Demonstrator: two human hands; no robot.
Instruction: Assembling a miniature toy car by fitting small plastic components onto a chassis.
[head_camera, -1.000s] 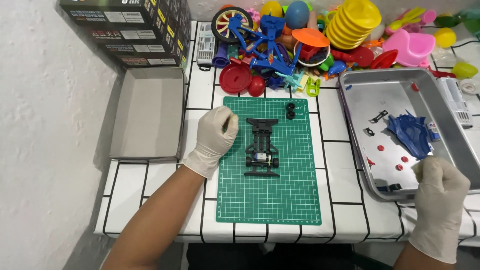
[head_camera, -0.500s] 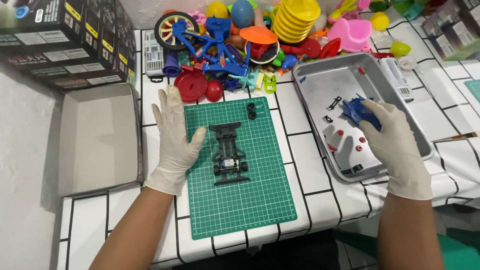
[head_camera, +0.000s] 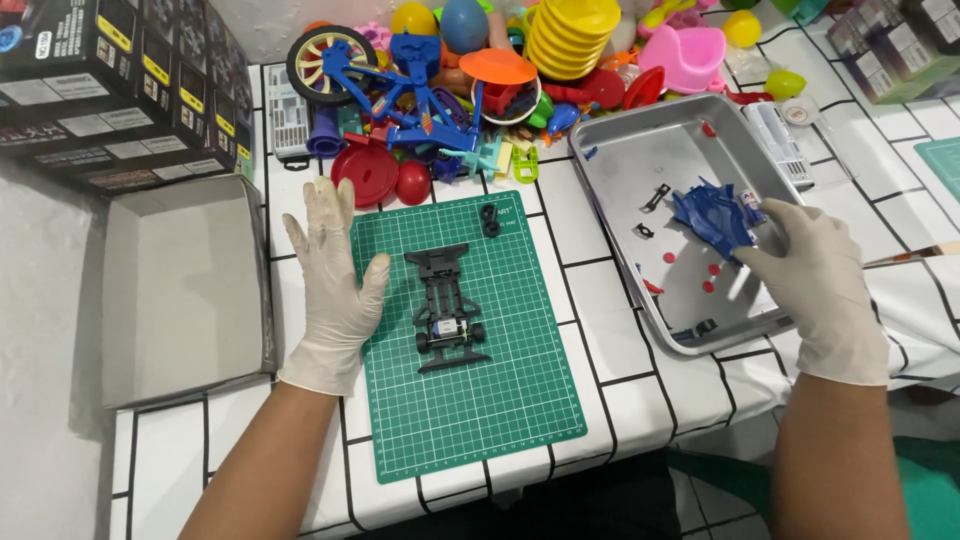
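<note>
- Left hand (head_camera: 335, 290): gloved, flat, fingers spread, palm down on the left edge of the green cutting mat (head_camera: 470, 400). Holding nothing, just pressing the mat and desk (head_camera: 600, 300).
- Right hand (head_camera: 815, 275): gloved, inside the metal tray (head_camera: 620, 160), fingertips at the blue car body shell (head_camera: 715, 215). Touching it; can't tell if the grip is actually closed on it.
- Black toy car chassis (head_camera: 448, 305): lies lengthwise mid-mat, just beside the left thumb, not touched. Small motor or battery block looks fitted at the near end, with small wheels there. No body on it.
- Two small black round parts (head_camera: 490, 218) sit loose near the mat's top edge.
- Tray also has small red round bits (head_camera: 712, 272) and a few black clips, all loose.
- Progress, my read: chassis partly built, shell not mounted, loose parts unfitted. Early-to-middle stage.
- Around: open grey box lid (head_camera: 180, 290) to the left, dark boxes (head_camera: 110, 90) at far left, pile of coloured plastic toys (head_camera: 480, 80) behind the mat.
</note>
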